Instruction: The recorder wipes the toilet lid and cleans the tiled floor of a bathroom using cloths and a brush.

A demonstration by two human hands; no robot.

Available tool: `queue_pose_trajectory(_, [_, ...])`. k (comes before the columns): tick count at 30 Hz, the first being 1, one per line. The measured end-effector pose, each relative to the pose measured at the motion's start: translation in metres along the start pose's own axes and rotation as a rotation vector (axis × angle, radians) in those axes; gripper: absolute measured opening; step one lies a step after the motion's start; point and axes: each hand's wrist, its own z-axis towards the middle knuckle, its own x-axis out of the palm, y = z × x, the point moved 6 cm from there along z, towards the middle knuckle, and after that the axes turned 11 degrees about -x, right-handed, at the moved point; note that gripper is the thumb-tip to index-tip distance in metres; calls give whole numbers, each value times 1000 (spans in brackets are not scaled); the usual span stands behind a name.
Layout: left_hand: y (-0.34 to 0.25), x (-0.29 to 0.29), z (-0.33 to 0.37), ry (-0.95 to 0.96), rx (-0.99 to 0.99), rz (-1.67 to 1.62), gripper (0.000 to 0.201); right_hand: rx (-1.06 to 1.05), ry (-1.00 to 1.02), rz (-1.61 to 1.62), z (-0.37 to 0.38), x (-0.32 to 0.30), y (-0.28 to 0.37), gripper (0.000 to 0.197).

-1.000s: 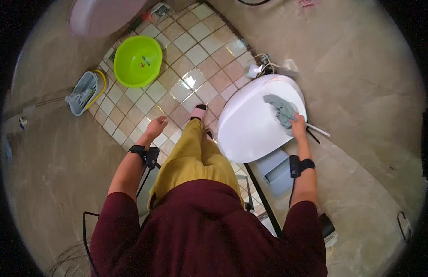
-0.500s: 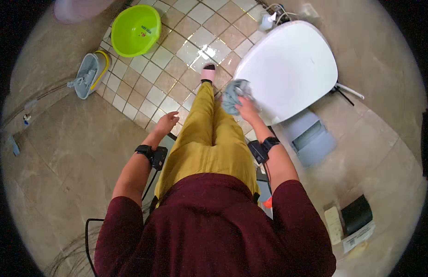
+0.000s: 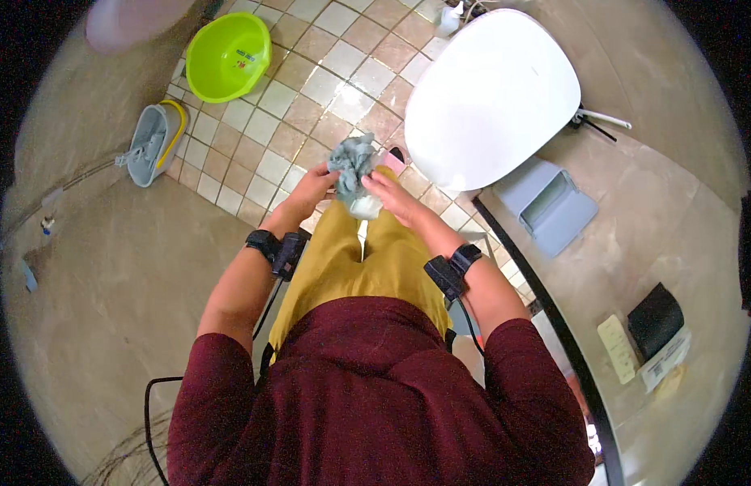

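Note:
A crumpled grey-blue cloth (image 3: 353, 160) hangs between my two hands, above the tiled floor and in front of my knees. My left hand (image 3: 312, 188) grips its left edge, with the fingers closed. From the other side, my right hand (image 3: 389, 197) pinches the cloth near its lower right part. A paler, whitish portion of it droops below the fingers. Just right of the hands is a large white rounded lid (image 3: 493, 101), seemingly a toilet's, and neither hand touches it.
A lime-green basin (image 3: 228, 58) stands at the far left beside a grey bucket (image 3: 151, 144) with a yellow handle. Wet tiles (image 3: 351, 101) shine ahead. Past the lid are a white bottle (image 3: 450, 19), thin rods (image 3: 606, 121) and a grey open container (image 3: 554, 209) by the right wall.
My right hand has carried the cloth leftward, away from the white lid, to the middle. My left hand has come up and in from being empty, and now holds the cloth too.

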Motion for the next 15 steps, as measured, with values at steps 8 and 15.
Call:
queue_pose_trajectory(8, [-4,-43,-6,-116,84,122,28,-65,-337,-462,-38,-49,-65,47])
queue_pose_trajectory(15, [-2,-56,-19,-204,112,469,25,-38,-494,-636,-89,-79,-94,50])
